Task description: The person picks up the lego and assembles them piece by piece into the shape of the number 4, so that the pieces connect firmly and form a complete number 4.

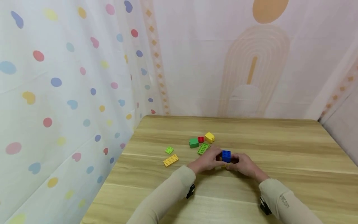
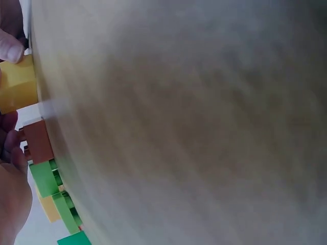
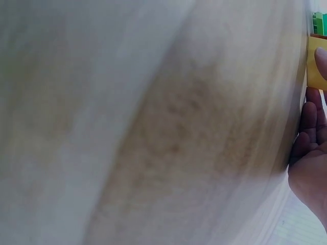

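Note:
In the head view a blue building brick (image 1: 226,156) sits studs up on a yellow brick (image 2: 18,87), which is mostly hidden there by fingers. My left hand (image 1: 208,159) holds the yellow brick from the left, thumb in front. From the right my right hand (image 1: 245,165) grips the same brick, its thumb also at the near side. Both wrist views show the yellow brick low at the table surface. Just behind my left fingers in the left wrist view stands a reddish-brown brick (image 2: 39,141).
Left of the hands lie a green plate brick (image 1: 203,149), a green brick (image 1: 194,143), a red brick (image 1: 200,139), a yellow brick (image 1: 209,137), a small lime brick (image 1: 169,150) and a flat yellow-orange brick (image 1: 171,160). Curtains border the wooden table (image 1: 279,140) behind and left.

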Demonstrator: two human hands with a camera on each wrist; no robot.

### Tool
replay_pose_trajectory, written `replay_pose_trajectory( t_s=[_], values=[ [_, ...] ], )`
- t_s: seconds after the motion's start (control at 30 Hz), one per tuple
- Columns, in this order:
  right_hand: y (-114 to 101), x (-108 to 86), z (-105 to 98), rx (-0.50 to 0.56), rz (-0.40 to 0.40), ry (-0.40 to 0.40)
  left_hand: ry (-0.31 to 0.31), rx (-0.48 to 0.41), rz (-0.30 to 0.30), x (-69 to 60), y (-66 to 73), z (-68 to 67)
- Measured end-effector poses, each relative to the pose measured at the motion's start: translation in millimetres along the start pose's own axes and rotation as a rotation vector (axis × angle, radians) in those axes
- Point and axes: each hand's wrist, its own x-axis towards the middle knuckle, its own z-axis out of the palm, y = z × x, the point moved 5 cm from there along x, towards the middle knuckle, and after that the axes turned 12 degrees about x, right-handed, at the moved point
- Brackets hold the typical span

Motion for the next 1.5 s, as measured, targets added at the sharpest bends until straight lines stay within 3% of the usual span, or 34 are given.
replay_pose_trajectory(
  t_s=[0.5, 0.7, 0.97, 1.1, 1.23, 1.5],
  values=[
    [0, -8.6, -1, 0.026, 0.008, -0.061, -0.027, 0.233, -0.018, 1.4, 7.8, -1.0],
    [-2, -9.8, -1, 0.031, -0.008, -0.062, -0.056, 0.213, -0.041, 0.7, 0.6, -5.4],
    [-6, -12.2, -4, 0.044, -0.017, -0.036, -0.089, 0.062, -0.117, -15.6, -15.3, -22.0],
    [-13, -12.2, -6, 0.041, -0.035, -0.005, -0.04, -0.002, -0.161, -19.0, -27.2, -39.3],
    [-20, -12.1, -8, 0.031, -0.058, 0.03, 0.052, -0.094, -0.205, -21.2, -42.6, -59.3],
    [-25, -11.3, -6, 0.021, -0.063, 0.067, 0.208, -0.187, -0.271, -35.1, -77.0, -92.8]
  ],
)
